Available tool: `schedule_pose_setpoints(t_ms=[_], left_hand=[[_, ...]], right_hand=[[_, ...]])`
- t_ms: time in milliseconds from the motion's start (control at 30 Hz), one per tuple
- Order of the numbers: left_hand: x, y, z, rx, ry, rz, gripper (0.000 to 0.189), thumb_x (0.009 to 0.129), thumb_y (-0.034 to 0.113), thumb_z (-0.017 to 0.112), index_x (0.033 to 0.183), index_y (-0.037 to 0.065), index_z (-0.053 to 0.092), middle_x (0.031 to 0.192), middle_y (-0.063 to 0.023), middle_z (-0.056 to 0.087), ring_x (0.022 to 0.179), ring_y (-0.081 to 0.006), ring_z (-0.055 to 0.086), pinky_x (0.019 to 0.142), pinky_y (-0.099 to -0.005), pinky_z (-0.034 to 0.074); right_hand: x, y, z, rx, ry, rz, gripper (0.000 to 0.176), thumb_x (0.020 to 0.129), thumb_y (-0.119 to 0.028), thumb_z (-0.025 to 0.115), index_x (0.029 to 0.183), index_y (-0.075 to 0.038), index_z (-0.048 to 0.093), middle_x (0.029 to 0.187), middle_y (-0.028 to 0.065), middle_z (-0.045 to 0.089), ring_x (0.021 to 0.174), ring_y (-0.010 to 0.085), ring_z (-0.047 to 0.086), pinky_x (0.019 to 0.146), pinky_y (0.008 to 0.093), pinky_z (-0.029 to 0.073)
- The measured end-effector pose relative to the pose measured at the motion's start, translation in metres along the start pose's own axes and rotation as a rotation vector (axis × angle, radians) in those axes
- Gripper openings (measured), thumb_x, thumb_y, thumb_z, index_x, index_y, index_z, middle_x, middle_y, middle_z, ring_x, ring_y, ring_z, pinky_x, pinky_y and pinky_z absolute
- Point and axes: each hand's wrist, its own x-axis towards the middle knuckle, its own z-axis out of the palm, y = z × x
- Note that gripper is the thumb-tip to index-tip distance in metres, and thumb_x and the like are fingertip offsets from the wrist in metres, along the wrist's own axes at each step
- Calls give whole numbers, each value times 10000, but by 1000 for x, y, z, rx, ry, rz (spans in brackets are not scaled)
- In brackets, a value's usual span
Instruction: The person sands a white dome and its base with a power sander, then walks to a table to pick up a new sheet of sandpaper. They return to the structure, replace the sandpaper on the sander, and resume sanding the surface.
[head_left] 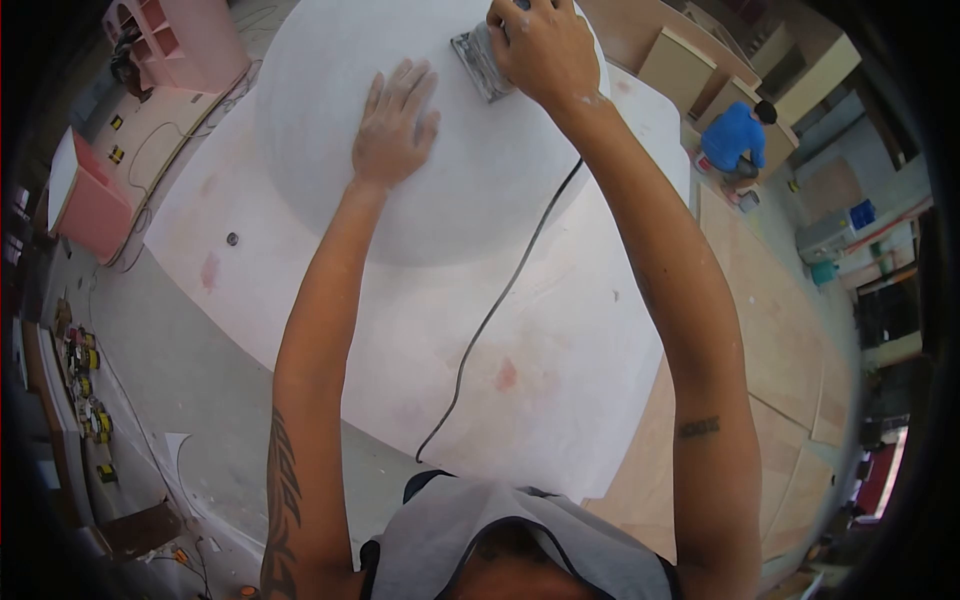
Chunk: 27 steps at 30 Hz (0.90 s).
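Note:
A large round white panel lies on a white, pink-stained work surface. My left hand rests flat on the panel with its fingers stretched out, holding nothing. At the panel's upper right, my right hand is wrapped round a dusty power sander, whose flat pad sits against the panel. Part of the sander is hidden under the fingers. A dark cable runs from near my body up across the work surface and passes behind my right forearm.
A person in a blue shirt crouches at the upper right near wooden boards. Pink cabinets stand at the upper left. A small round object lies on the work surface's left part. Tools lie at the far left.

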Motion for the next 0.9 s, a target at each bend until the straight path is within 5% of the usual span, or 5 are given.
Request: schedule_pose_setpoints(t_ms=[100,433,733,800,900], left_hand=[[-6,6,-1,18,-82,60,567,977,256,642,1525,150,539,1613,-36,497,1528,-265,411,1279,-528,286],[-39,76,32,55,-397,437,590,1000,330,604,1564,185,512,1689,-11,402,1570,-236,338,1304,-536,194],[-93,78,43,40,-531,694,547,982,147,554,1527,107,546,1655,-20,460,1575,-172,326,1329,-427,202],[-108,63,32,-16,-574,730,562,969,129,556,1530,103,539,1656,-20,459,1575,-171,330,1331,-427,198],[-118,35,4,3,-625,696,598,944,122,576,1541,124,527,1657,-31,460,1574,-188,340,1319,-425,224]], right_hand=[[43,-6,-11,15,-215,85,239,930,-206,639,1093,-89,769,1183,204,670,1116,418,645,921,517,566],[91,4,14,-18,-181,266,267,932,-194,625,1111,-43,754,1243,219,659,1169,427,640,969,511,559],[36,-14,5,-97,-167,343,272,948,-211,620,1118,-61,770,1237,213,662,1137,436,645,954,516,562],[10,-22,12,-117,15,320,112,873,-149,699,962,-128,765,1103,120,671,964,369,634,754,488,542],[-23,-33,6,-133,51,256,68,898,-178,736,966,-174,741,1099,94,661,947,370,636,751,467,560]])
